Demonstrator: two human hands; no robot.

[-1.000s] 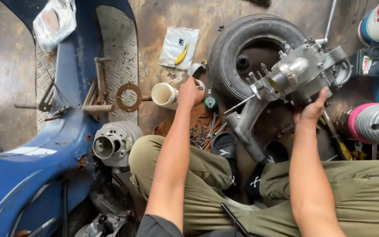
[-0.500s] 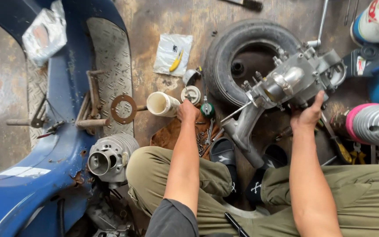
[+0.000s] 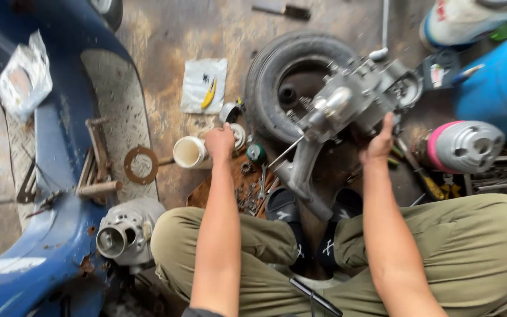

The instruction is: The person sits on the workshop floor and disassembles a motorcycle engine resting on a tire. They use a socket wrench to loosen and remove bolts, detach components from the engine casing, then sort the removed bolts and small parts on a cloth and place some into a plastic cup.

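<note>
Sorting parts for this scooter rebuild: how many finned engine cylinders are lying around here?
2. One grey cylinder lies by the blue scooter body, beside the left knee. The other, with a pink end, lies right of the engine casing that the right hand steadies. Clutter may hide more.

The engine casing (image 3: 353,105) was bare cast metal, dull silver with a few polished spots. The tyre (image 3: 277,76) was matt black rubber. The concrete floor (image 3: 165,35) looked rough and rust-stained. The scooter body (image 3: 48,135) was glossy blue painted metal, chipped and rusty.
</note>
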